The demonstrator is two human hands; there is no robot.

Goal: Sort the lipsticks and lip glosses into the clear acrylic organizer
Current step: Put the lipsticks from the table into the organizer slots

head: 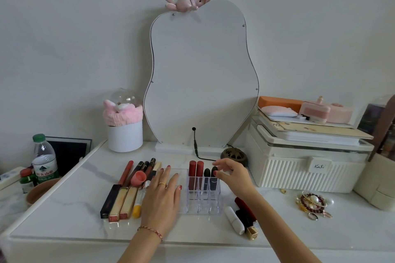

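1. A white marble table [64, 205] stands against a pale wall.
2. Nearest, on the right, a white lipstick [234, 220] and a dark red one with a gold end [245, 215] lie side by side.
3. The left hand [162, 196] lies flat on the table, fingers straight, holding nothing. It is just left of the clear organizer [203, 196].
4. Left of that hand lie gold tubes [123, 203], a black tube [110, 200] and a yellow tube [137, 205].
5. Behind them lies a row of long lip glosses [139, 170].
6. Four lipsticks stand in the organizer's back row: two red [196, 174] and two black [210, 177].
7. The right hand [233, 174] has its fingertips on the top of the rightmost black one. I cannot tell if it is pinching it.
8. At the back stands a mirror [203, 74].
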